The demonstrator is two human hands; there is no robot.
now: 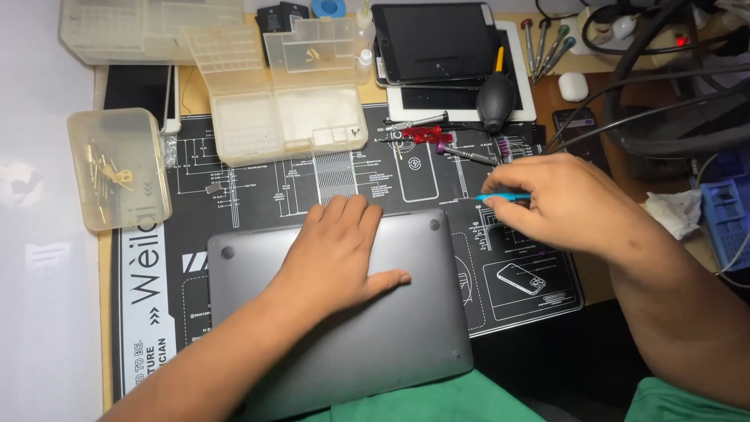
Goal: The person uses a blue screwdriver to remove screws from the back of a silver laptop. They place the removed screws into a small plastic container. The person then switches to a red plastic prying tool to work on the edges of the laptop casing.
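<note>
Cluttered and brightly lit, the workbench carries a black repair mat (258, 184) printed with white diagrams, and on it lies a grey laptop (406, 328) turned underside up, its dark round feet showing at the corners. The person's left hand (340, 254) rests flat on the laptop's base — fingers spread moderately and laid straight, thumb stretched out to the side, gripping nothing. The fingertips reach the far edge of the case, and just beyond them sits a striped panel printed on the mat.

The right hand (566, 202) hovers over the mat beside the laptop's far right corner, fingers curled narrow around a slim blue tool (500, 197) whose tip pokes out past the fingertips toward the left hand. Beyond those fingertips lie a red-handled tool (420, 134) and a small metal screwdriver (469, 153), and further out a black rubber air blower (495, 101) rests against a stack of tablets (433, 43).

Past the left hand's fingers stands an open clear parts organiser (289, 117), and well off to the little-finger side sits a closed translucent box (117, 168) of small brass-coloured parts. Beyond the back of the right hand — thick black cables (664, 133) and a crumpled white tissue (673, 211).
</note>
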